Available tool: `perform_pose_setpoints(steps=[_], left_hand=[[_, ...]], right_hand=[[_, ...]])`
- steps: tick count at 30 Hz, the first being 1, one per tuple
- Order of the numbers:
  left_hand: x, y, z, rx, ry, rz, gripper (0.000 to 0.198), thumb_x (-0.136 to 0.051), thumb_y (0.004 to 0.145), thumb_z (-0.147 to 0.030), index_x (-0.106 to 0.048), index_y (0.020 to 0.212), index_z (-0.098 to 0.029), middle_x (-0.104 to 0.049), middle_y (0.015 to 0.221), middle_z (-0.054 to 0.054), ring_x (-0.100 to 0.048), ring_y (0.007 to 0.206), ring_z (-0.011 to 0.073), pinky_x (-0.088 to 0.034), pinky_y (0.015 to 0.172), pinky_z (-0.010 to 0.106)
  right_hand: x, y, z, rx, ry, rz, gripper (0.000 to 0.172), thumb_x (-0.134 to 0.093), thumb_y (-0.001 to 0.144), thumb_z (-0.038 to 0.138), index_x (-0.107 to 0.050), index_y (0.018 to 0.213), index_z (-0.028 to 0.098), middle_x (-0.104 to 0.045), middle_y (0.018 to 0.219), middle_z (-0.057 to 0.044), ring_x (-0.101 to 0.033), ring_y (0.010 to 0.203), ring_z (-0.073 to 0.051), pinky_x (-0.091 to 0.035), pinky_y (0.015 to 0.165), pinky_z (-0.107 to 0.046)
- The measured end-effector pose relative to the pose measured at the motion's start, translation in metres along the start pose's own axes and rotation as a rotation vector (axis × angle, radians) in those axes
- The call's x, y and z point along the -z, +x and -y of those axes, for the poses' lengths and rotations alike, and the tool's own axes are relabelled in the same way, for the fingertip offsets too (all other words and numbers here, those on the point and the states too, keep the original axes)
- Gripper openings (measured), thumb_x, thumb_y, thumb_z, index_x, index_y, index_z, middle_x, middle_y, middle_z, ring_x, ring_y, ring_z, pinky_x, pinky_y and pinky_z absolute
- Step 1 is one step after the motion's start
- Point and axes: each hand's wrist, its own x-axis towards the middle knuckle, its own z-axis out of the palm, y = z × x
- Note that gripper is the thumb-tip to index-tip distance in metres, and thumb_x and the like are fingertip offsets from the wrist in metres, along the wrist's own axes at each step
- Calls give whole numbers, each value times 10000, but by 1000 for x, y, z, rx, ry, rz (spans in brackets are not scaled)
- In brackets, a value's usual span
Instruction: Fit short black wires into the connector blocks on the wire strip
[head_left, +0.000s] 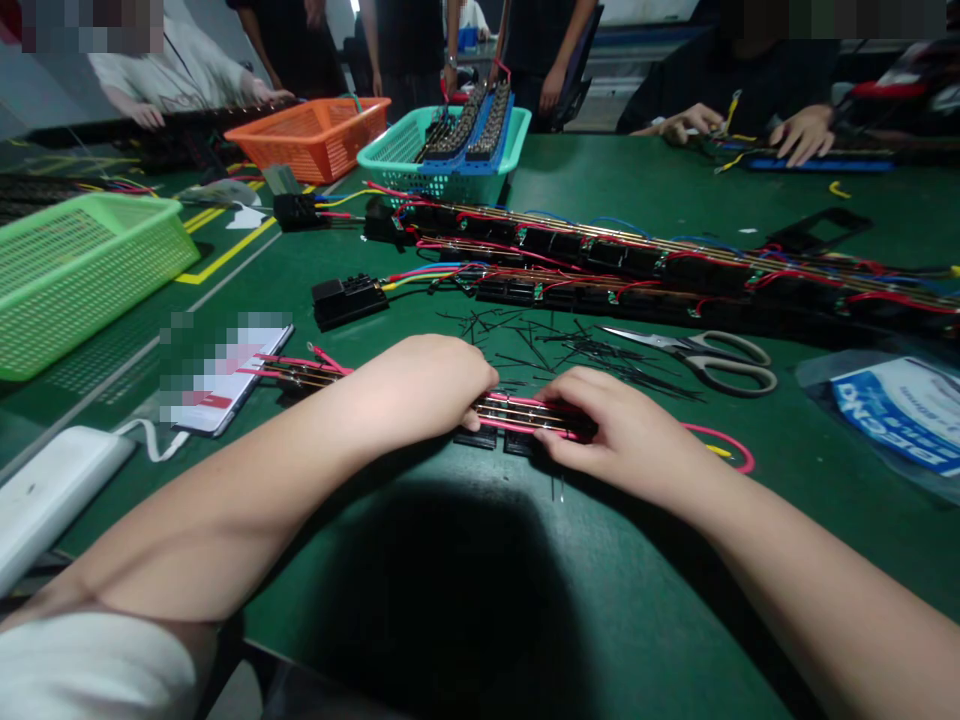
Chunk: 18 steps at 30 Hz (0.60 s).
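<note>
A narrow black strip (511,412) with metal rods and pink-red wires along its top lies across the table in front of me. My left hand (439,385) bends over its middle, fingers curled down onto it; the fingertips are partly hidden. Further right, my right hand (600,425) grips the same strip between thumb and fingers. The strip's left end (304,375) shows beyond my left forearm, with loose red wire ends. A red wire loop (739,450) comes out to the right of my right hand. Thin black cable ties (577,350) lie scattered just behind both hands.
Scissors (712,360) lie behind my right hand, near a plastic bag (900,410). Long wired strips (637,255) cross the table. Green (90,270), orange (315,135) and turquoise (450,180) baskets, a phone (236,380) and a white power bank (60,495) stand around. Co-workers' hands (802,135) are opposite.
</note>
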Motion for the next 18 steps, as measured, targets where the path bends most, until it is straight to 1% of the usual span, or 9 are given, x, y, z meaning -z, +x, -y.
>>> perform_pose_setpoints(steps=[5, 11, 18], left_hand=[[-3, 2, -1, -27, -2, -29, 182, -635, 828, -327, -715, 949, -218, -706, 882, 72, -660, 871, 244, -482, 764, 319], [-6, 3, 0, -39, 9, -56, 203, -618, 830, -355, -713, 936, -210, -706, 882, 73, -664, 870, 250, -487, 752, 331], [-5, 3, -6, -13, -9, -68, 222, -554, 824, -314, -716, 935, -211, -708, 880, 82, -667, 868, 256, -495, 754, 344]], right_hand=[[5, 0, 1, 4, -110, 45, 206, -604, 789, 315, -635, 954, 195, -650, 917, -74, -603, 869, -241, -484, 751, -357], [4, -1, 2, -1, -65, 36, 208, -595, 781, 295, -593, 969, 205, -633, 904, -59, -588, 840, -223, -460, 701, -326], [0, 0, 2, 0, -2, -17, 146, -588, 746, 249, -567, 884, 206, -600, 847, -48, -570, 778, -201, -448, 676, -313]])
